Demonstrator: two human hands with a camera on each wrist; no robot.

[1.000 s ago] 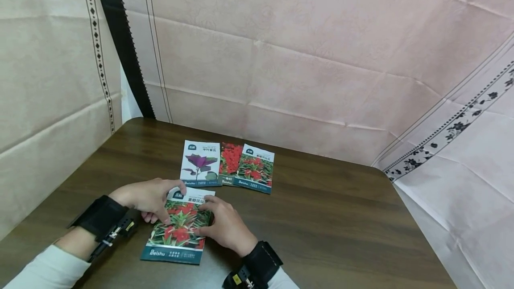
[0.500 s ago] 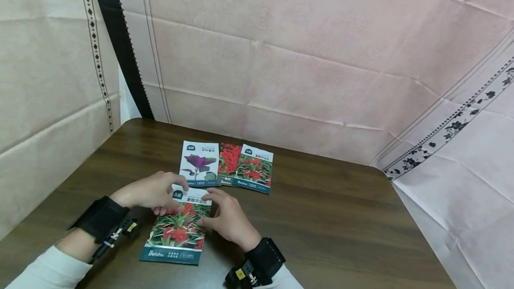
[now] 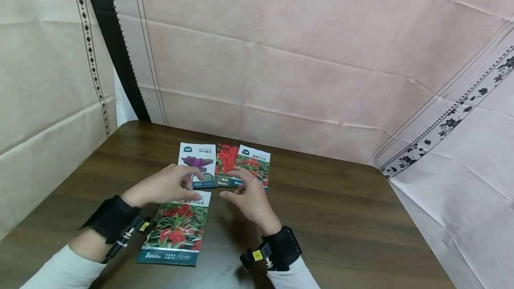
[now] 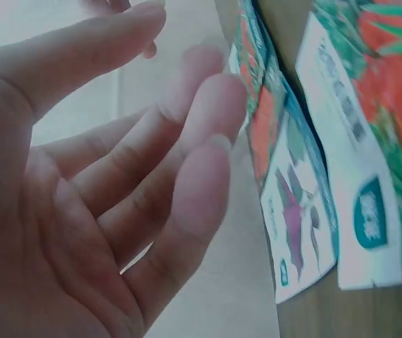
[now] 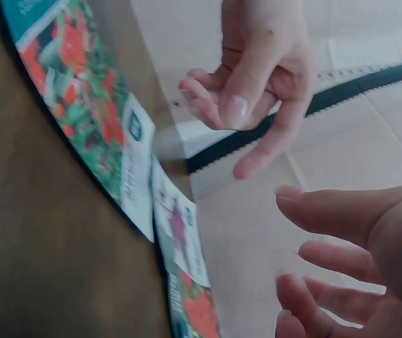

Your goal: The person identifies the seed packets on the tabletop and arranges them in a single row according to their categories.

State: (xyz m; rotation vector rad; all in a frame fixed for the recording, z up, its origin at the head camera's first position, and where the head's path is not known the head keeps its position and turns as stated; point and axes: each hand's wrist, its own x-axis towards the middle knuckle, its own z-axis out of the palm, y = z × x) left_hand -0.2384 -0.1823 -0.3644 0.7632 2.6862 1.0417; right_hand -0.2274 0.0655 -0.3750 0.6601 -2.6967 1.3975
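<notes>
The step in hand looks like setting the front packet (image 3: 176,231) in place and letting go of it. It lies flat on the worktop (image 3: 321,217), picture side up, top end toward 12 o'clock. From its middle, the purple packet (image 3: 197,150) is at about 1 o'clock, the red packet (image 3: 226,157) between 1 and 2, and the right packet (image 3: 259,159) near 2, covering part of the red packet. Whether the front packet's top edge touches the purple packet, I cannot tell.

The left hand (image 3: 168,186) hovers over the front packet's 12 o'clock end, fingers bent and spread from the thumb, pinching nothing. The right hand (image 3: 254,200) hangs between 2 and 3 o'clock of it, fingers likewise apart from the thumb with nothing between them; both wrist views show clear air around the fingertips.

The next move probably calls for either taking both hands clear without brushing the packets, or a light pinch on an edge if the front packet needs squaring up.
</notes>
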